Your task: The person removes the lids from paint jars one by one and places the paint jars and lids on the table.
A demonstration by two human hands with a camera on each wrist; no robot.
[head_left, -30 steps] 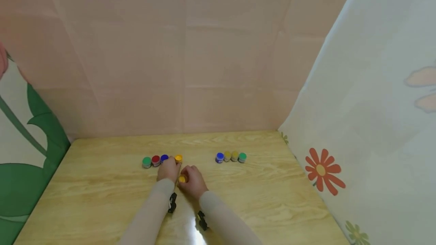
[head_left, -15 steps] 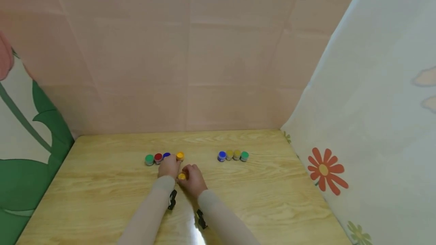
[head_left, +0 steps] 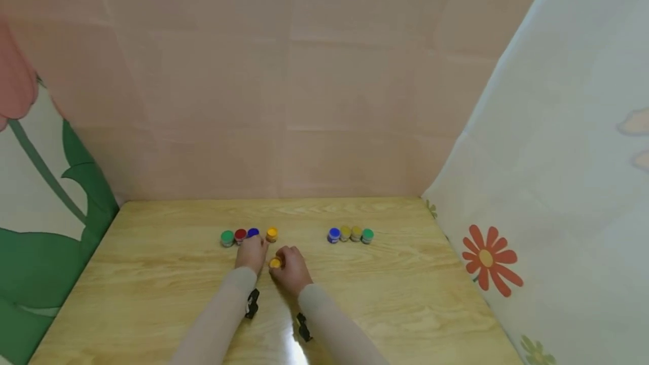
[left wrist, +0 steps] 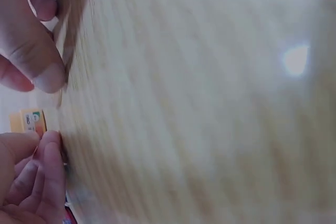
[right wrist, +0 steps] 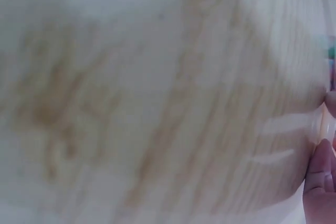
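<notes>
Pinching an orange jar [head_left: 275, 263] between thumb and fingers, the right hand [head_left: 292, 272] is just beside the left. The left hand [head_left: 250, 253] has bent fingers near a second orange jar [head_left: 272, 234] on the surface [head_left: 405, 286]; whether it grips anything, I cannot tell.

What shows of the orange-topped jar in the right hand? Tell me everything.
The orange-topped jar is small and round, perhaps plastic. Its orange top faces up towards the head camera; whether a lid is on is too small to tell. The right hand pinches it between thumb and fingers, hiding part of its side. It is nearer the person than the other orange-topped jar and apart from it, to the right of the left hand. Whether it touches the table is unclear.
</notes>
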